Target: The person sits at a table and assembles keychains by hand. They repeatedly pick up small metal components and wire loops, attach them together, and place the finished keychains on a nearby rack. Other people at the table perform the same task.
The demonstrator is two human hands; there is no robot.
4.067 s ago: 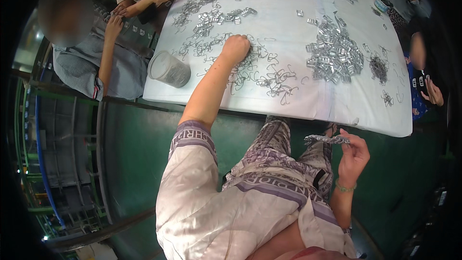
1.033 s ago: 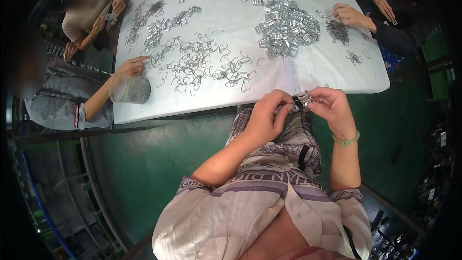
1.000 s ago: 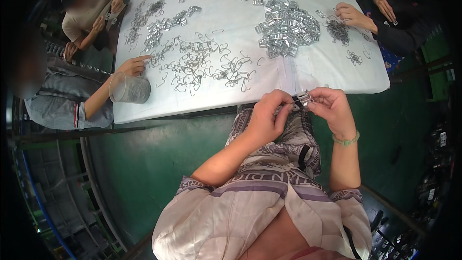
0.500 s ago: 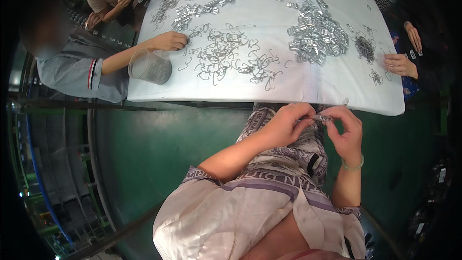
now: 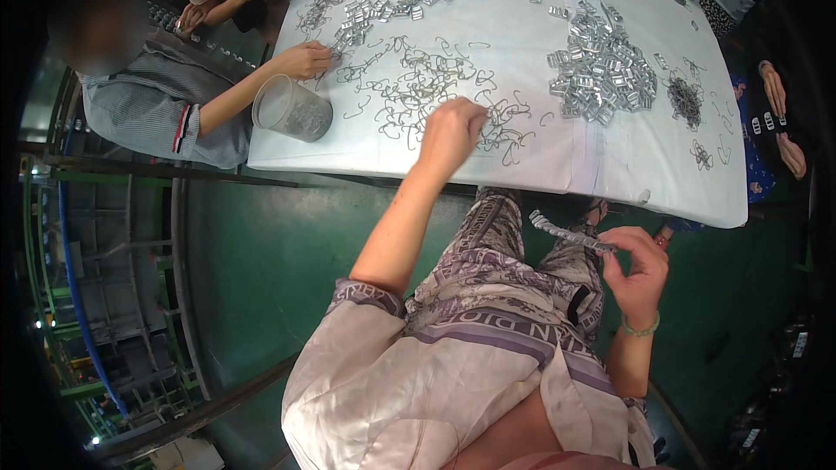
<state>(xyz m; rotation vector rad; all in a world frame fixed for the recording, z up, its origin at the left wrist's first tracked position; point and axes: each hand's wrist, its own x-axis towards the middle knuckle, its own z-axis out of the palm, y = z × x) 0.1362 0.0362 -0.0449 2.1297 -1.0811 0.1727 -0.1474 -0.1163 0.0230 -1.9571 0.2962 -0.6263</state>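
My left hand [image 5: 451,132] is over the table, its curled fingers at the edge of a loose spread of bent wire hooks [image 5: 409,78]. Its fingertips are pressed close together; whether a hook is between them is hidden. Lower right, off the table's front edge, my right hand [image 5: 638,268] pinches one end of a short chain of linked metal pieces [image 5: 566,231] between thumb and fingers. The chain's other end sticks out to the left above my lap. A large heap of shiny metal buckle-like pieces [image 5: 601,70] lies on the table's right half.
A co-worker's hand [image 5: 305,61] rests at the table's left edge by a clear plastic tub [image 5: 292,110]. Smaller piles of hooks [image 5: 685,103] and metal pieces [image 5: 383,10] lie about. Another person's hands [image 5: 788,152] hold a chain at the right.
My left hand has let go of the chain and reached up left onto the hooks. My right hand still holds the chain, slightly lower. The right co-worker's hand has left the table; the view has shifted.
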